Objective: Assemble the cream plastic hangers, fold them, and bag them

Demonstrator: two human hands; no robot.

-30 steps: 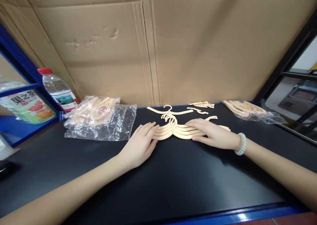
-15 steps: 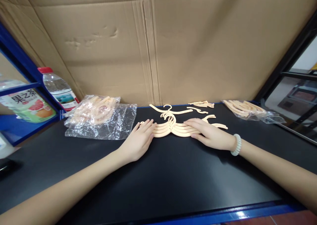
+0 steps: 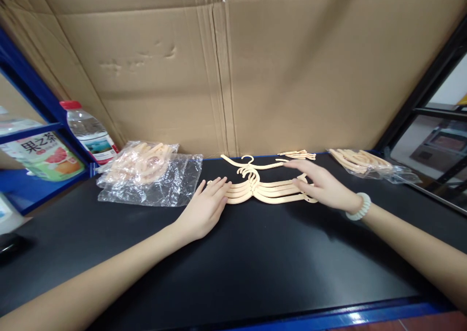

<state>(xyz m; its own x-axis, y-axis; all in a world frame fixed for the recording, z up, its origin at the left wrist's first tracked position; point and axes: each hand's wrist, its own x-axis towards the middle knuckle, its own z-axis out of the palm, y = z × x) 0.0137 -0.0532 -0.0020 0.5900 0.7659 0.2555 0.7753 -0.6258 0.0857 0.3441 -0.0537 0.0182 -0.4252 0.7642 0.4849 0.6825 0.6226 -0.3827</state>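
A small stack of cream plastic hangers (image 3: pixel 263 190) lies on the black table (image 3: pixel 255 258) near the back. My left hand (image 3: pixel 205 208) rests flat on the stack's left ends, fingers together and extended. My right hand (image 3: pixel 321 185) hovers over the stack's right ends, fingers apart, reaching toward a single hanger (image 3: pixel 251 164) and loose hanger pieces (image 3: pixel 299 154) by the cardboard wall. A pale bead bracelet (image 3: pixel 358 206) sits on my right wrist.
A clear bag of hangers (image 3: pixel 146 165) on an empty plastic bag (image 3: pixel 171 182) lies at the left. Another bagged bundle (image 3: pixel 363 161) lies at the right. A water bottle (image 3: pixel 89 132) and a drink pouch (image 3: pixel 42 153) stand on the blue shelf. Cardboard (image 3: pixel 233 68) closes the back.
My right hand lifted off the stack's right side and moved back and right toward the loose pieces. My left hand stayed on the left ends; the stack shifted slightly away.
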